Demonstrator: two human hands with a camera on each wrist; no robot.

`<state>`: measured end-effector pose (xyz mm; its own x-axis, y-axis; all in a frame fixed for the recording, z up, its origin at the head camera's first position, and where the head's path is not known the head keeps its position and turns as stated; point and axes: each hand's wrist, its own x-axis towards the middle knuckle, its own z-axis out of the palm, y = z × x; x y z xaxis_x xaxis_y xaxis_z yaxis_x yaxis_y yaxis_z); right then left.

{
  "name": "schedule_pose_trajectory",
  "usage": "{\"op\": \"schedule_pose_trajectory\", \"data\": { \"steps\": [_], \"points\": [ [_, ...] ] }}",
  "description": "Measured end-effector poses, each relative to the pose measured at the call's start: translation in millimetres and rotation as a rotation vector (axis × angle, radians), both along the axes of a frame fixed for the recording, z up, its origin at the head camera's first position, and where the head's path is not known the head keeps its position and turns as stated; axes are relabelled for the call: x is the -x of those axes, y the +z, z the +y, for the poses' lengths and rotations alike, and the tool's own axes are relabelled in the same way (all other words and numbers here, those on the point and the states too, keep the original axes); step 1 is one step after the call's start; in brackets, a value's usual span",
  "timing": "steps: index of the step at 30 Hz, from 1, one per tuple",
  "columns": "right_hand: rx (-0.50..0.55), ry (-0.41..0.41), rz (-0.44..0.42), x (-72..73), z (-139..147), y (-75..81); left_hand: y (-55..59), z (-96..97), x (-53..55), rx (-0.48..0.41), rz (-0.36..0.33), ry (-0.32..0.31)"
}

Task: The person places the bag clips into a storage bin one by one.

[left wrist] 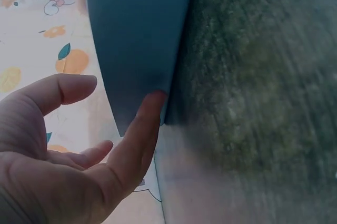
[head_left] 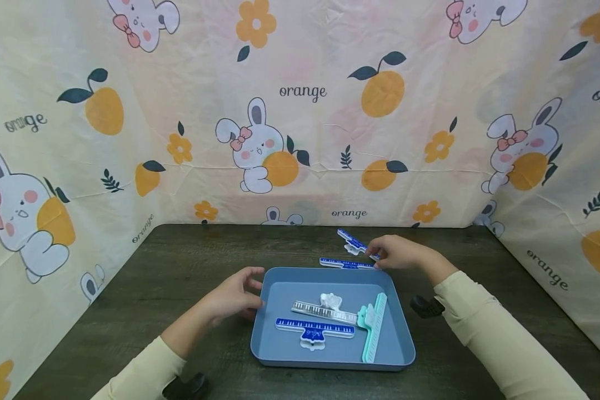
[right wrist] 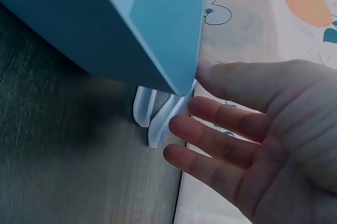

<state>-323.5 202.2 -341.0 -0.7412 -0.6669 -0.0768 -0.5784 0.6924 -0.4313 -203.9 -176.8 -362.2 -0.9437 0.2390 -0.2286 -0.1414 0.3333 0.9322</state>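
A blue-grey tray (head_left: 272, 350) lies on the table with three clips in it: a blue ruler clip (head_left: 285, 324), a clear silvery clip (head_left: 305, 307) and a mint-green clip (head_left: 375, 328). My left hand (head_left: 232, 297) is at the tray's left side; in the left wrist view a fingertip touches its outer wall (left wrist: 139, 34). Behind the tray lie two more blue ruler clips, one close to the rim (head_left: 345, 263) and one farther back (head_left: 351, 240). My right hand (head_left: 397, 253) is at their right ends, fingers apart in the right wrist view beside the clip ends (right wrist: 160, 121).
The dark wooden table (head_left: 205, 244) ends at a patterned cloth backdrop (head_left: 320, 144) with rabbits and oranges, which also rises along both sides. Dark wrist-worn devices show below the left forearm (head_left: 185, 386) and beside the right cuff (head_left: 425, 306).
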Motion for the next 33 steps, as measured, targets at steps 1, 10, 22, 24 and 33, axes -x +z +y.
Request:
{"op": "schedule_pose_trajectory", "data": {
  "steps": [1, 10, 22, 24, 33],
  "points": [
    [-0.003, 0.004, -0.003, 0.8, -0.4, -0.5, -0.6, -0.2, -0.3, -0.009, -0.010, -0.008],
    [-0.019, -0.004, -0.022, 8.3, -4.3, -6.7, -5.1, 1.0, -1.6, -0.031, -0.038, -0.033],
    [0.025, -0.020, -0.085, 21.1, -2.1, -18.4, -7.5, 1.3, -3.5, -0.044, -0.038, -0.033],
    [0.028, -0.026, -0.081, 23.0, -1.6, -20.7, -8.2, 1.6, -3.4, -0.044, -0.036, -0.027],
    [-0.017, -0.019, -0.023, 25.2, -4.5, -28.0, -10.2, 2.4, -2.8, -0.046, -0.037, -0.009]
  ]
}}
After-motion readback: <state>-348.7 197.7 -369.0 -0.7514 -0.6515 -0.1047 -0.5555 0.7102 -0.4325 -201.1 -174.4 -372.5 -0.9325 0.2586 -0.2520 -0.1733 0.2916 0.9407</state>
